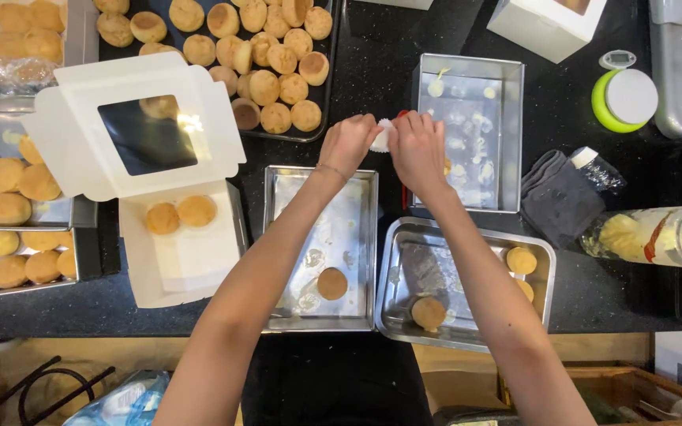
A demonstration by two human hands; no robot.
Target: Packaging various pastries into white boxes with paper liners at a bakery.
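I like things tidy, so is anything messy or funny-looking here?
Nothing is spilled or broken. The emptied metal trays look greasy where buns sat, and one bun sits alone. Both hands pinch a white paper cup.

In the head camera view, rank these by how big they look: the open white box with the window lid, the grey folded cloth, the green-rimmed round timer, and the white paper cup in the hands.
1. Open white box
2. Grey folded cloth
3. Green-rimmed round timer
4. White paper cup, mostly hidden between the left hand and right hand, so its full size is unsure.
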